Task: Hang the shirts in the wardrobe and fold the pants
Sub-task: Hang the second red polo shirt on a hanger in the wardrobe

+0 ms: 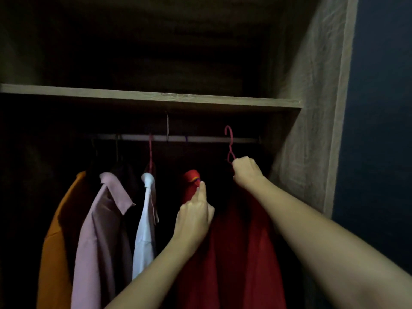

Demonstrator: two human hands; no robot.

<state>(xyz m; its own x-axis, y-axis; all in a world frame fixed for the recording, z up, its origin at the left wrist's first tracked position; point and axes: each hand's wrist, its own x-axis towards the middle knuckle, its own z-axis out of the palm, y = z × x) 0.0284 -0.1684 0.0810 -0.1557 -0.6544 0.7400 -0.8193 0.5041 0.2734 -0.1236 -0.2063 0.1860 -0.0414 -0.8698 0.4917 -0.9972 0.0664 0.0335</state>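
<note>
Standing by the wardrobe [312, 108]: the person's R hand [246, 172] is fisted tight round the neck of a pink hanger [229, 141], w/ a red shirt [240, 241] hanging from it straight down toward 6 o'clock. The hanger's hook sticks up at approx 11 o'clock from that fist, long axis near vertical, its curve topping out just above the rail [207, 139], which runs 9-to-3 under the shelf [156, 99]. The hook looks in front of the rail and not over it yet, though the light's too dim to be sure. So the move turns on that: the hook has to clear the rail top, then drop on. The R hand is the nearer one by far. The L hand [195, 217] sits lower, at 8 o'clock from the R, index finger straight up against a red collar [191, 177]. Its other fingers are curled, can't tell if they pinch cloth. Whether that collar belongs to the carried shirt or to a separate one under the purple hook [186, 138], can't tell. Count: 3 clear shirts hung to the left, an orange shirt [58, 237], a mauve shirt [102, 230] and a white shirt [145, 224], plus something dark between them. Pink hangers: 2, the other pink hanger [151, 150] being on the rail. Pants: 0 in view.
</note>
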